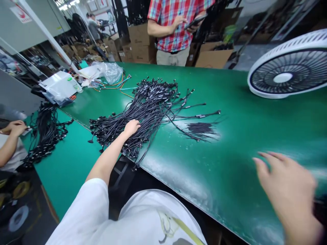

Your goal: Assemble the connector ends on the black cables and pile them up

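Observation:
A large heap of black cables with small connectors (143, 115) lies across the green-topped workbench (224, 136). My left hand (132, 127) rests on the near part of the heap, with its fingers close together. Whether it grips any cable is hidden. My right hand (286, 183) is blurred above the bare green surface at the lower right, fingers spread and holding nothing. A small bunch of thin black wires (201, 129) lies to the right of the heap, nearer my right hand than my left.
A white desk fan (288, 64) stands at the right. Coloured wires (114, 85) and plastic bags (108, 72) lie at the far end. A co-worker's hand (15, 127) rests beside another black cable pile (46, 136). A person in a plaid shirt (173, 27) holds a phone (195, 22) before cardboard boxes (140, 44).

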Available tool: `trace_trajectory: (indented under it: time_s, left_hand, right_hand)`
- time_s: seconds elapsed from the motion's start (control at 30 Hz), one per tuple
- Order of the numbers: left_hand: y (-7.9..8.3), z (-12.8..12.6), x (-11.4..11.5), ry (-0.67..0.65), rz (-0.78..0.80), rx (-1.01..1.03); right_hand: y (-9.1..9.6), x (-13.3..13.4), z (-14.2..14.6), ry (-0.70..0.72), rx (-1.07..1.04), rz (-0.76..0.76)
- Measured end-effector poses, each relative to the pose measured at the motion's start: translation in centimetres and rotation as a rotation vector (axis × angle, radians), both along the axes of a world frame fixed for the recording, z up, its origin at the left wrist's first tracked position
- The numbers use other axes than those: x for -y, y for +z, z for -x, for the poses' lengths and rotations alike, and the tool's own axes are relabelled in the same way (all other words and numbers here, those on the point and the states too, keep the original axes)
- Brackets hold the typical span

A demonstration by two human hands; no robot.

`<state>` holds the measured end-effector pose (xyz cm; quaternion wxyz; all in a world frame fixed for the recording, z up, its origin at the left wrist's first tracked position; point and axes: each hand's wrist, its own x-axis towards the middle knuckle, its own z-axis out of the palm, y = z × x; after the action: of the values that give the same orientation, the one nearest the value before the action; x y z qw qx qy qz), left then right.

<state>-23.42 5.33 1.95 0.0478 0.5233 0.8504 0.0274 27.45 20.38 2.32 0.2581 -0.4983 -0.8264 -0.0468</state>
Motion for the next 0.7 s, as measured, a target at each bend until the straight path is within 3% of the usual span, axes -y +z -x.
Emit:
trace_trajectory:
  time_s: [0.13, 0.27, 0.43, 0.57, 0.63, 0.7]
  left_hand:
    - [0.6, 0.7, 1.2, 0.042, -0.1, -0.029]
    - [1.4, 2.7, 1.3, 0.107, -0.16, -0.041]
    - [3.8, 4.1, 0.9, 0.059, -0.254, 0.017]
    - [7.5, 0.5, 3.4, -0.064, -0.464, 0.169]
    - [9.6, -2.4, 5.8, -0.277, -0.539, 0.349]
    - [11.4, -4.8, 8.3, -0.465, -0.522, 0.498]
  right_hand:
    - [0.1, 0.1, 9.4, 0.38, 0.12, 0.199]
    - [0.7, 1.8, 18.8, 0.669, 0.234, 0.246]
    - [1.9, 3.7, 25.3, 0.853, 0.245, 0.226]
    - [4.2, 4.2, 30.3, 0.852, 0.007, 0.154]
    - [5.6, 4.3, 33.6, 0.883, -0.052, 0.103]
    - [6.8, 4.3, 36.7, 0.95, 0.029, 0.097]
